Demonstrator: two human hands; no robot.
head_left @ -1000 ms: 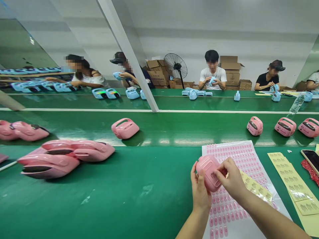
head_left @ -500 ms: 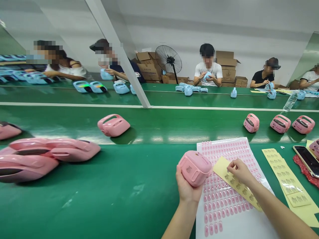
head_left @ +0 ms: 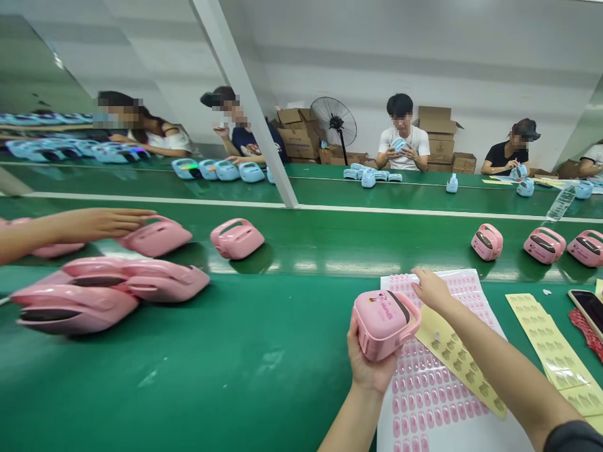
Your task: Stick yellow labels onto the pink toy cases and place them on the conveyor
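Head camera: left hand (head_left: 370, 367) wraps closed around a pink handled case (head_left: 384, 321) above the green bench's (head_left: 259, 376) near edge. Right hand (head_left: 431, 290) sets curled fingertips on the sticker sheet's (head_left: 424, 395) far edge beside it; whether they pinch anything is unclear. Bare bench lies open leftward, up to stacked pink cases (head_left: 94, 295) where a co-worker's hand (head_left: 106, 221) reaches.

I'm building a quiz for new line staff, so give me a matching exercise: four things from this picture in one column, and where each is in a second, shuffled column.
1. left hand
2. right hand
3. black pedestal fan
4. dark flat phone

A. beside the brown cardboard boxes
B. on the white sheet of pink oval stickers
C. at the right edge of the green table
D. gripping the pink plastic handled case

Pairs: 1-D, 2-B, 3-A, 4-C.
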